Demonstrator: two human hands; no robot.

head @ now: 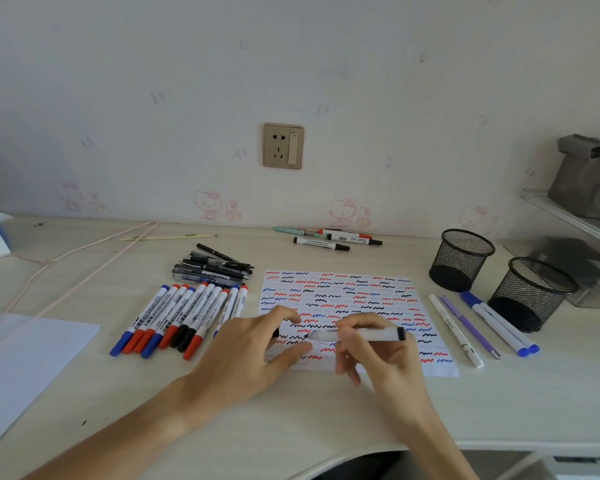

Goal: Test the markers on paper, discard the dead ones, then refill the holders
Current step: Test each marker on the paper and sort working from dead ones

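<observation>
Marker [361, 335] pinched in right hand [378, 355], left hand [253, 348] apparently clutching its cap; mesh holders [461, 259] seemingly bare.

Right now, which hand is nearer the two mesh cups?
Right. The right hand, holding a marker over the paper, sits closer to the mesh cups; the left hand lies farther left.

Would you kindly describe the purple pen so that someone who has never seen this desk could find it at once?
Start at the scribble-covered paper in the middle of the desk and look just past its right edge, short of the two black mesh holders. Four pens lie there side by side. The purple pen is second from the left, the only one with a lilac barrel, between a white pen and two blue-capped markers.
</observation>
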